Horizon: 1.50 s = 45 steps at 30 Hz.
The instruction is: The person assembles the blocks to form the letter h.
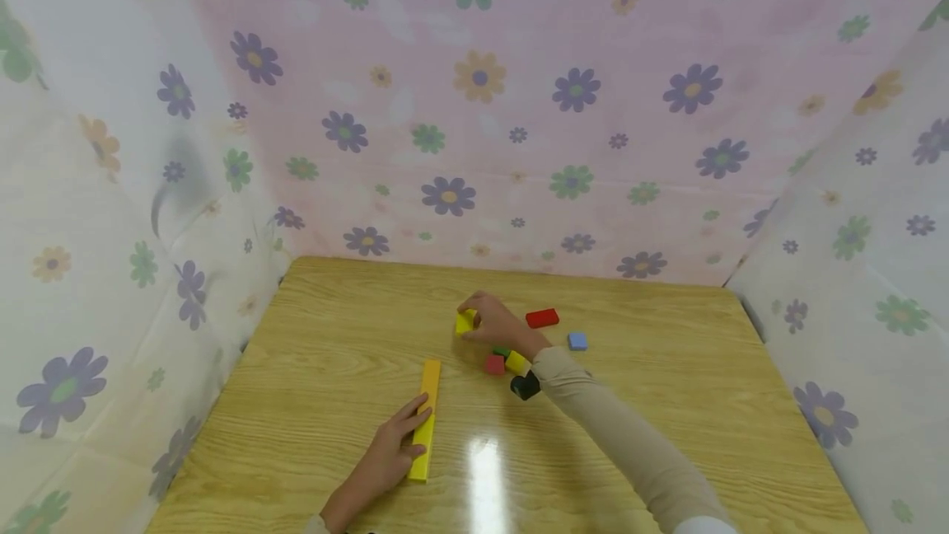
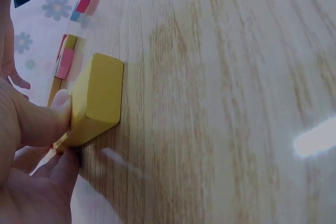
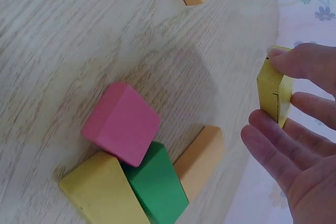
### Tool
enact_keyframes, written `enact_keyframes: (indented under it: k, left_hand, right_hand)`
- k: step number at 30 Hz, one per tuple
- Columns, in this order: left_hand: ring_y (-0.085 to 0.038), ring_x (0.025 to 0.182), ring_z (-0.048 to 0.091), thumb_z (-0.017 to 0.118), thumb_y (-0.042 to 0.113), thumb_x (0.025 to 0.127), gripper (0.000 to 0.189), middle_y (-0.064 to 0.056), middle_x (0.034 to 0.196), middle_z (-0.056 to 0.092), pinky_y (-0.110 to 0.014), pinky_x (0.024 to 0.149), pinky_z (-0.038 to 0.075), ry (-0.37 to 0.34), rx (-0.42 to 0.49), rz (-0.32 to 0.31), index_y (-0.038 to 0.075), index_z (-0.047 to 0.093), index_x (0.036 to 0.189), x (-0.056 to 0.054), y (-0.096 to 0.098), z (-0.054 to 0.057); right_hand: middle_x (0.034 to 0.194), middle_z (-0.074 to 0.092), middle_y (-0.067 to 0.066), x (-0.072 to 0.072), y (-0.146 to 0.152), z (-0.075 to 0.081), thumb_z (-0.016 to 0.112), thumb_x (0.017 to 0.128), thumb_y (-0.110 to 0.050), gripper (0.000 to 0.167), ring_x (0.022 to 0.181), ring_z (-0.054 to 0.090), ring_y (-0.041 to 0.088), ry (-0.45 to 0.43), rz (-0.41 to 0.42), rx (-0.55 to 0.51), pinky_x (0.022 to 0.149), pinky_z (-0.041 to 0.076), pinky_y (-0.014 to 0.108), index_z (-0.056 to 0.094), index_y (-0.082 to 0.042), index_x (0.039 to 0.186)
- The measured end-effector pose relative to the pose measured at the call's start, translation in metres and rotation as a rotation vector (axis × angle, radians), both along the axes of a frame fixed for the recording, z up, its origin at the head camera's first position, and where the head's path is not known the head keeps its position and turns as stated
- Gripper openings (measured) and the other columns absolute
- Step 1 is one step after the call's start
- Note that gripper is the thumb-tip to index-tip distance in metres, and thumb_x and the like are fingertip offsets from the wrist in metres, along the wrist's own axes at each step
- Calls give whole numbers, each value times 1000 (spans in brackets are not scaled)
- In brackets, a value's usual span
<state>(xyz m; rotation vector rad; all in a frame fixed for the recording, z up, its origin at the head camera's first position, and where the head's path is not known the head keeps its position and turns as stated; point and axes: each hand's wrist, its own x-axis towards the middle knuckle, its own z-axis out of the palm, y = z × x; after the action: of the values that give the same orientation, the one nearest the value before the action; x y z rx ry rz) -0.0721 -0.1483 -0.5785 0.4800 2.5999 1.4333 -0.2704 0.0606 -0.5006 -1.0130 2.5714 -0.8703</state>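
My left hand (image 1: pixel 389 452) holds a long yellow block (image 1: pixel 423 447) near the front of the table. In the left wrist view the thumb lies along one side of this block and the fingers along the other. An orange block (image 1: pixel 431 379) continues in line from its far end, under the fingertips. Farther back, my right hand (image 1: pixel 497 322) pinches a smaller yellow block (image 3: pixel 274 87) between thumb and fingers. Below that hand lies a cluster: a pinkish-red block (image 3: pixel 123 124), a green block (image 3: pixel 157 182), a yellow block (image 3: pixel 107 190) and an orange block (image 3: pixel 200 162).
Behind the right forearm are a red block (image 1: pixel 542 318) and a small blue block (image 1: pixel 577 342). The wood-grain table (image 1: pixel 334 328) meets flower-patterned cloth (image 1: pixel 519 105) at the back and both sides. A black device (image 1: pixel 525 386) shows beside the right wrist.
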Motion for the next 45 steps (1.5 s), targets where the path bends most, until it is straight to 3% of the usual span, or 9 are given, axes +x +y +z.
enact_keyframes:
  k: [12, 32, 45]
  left_hand:
    - [-40, 134, 30, 65, -9, 81, 58, -16, 151, 28, -45, 103, 36, -5, -8, 0, -8, 44, 135, 0, 0, 0]
    - [-38, 134, 30, 65, -9, 82, 57, -14, 152, 28, -47, 103, 36, -15, -13, -3, -7, 45, 136, -1, 0, 4]
    - [-39, 133, 32, 65, -8, 83, 56, -15, 151, 29, -48, 102, 36, -22, -25, 1, -8, 45, 135, 0, 0, 8]
  right_hand:
    - [121, 53, 15, -1, -14, -18, 74, 82, -18, 45, 79, 60, 13, 11, 30, 2, 69, 52, 22, 61, 2, 120]
    - [108, 52, 12, 6, -37, -26, 77, 79, -18, 49, 72, 58, 11, -93, 40, -49, 64, 52, 19, 60, 5, 119]
    - [107, 51, 7, 11, -44, -42, 76, 82, -25, 48, 77, 55, 10, -111, 43, 0, 69, 50, 19, 61, -1, 120]
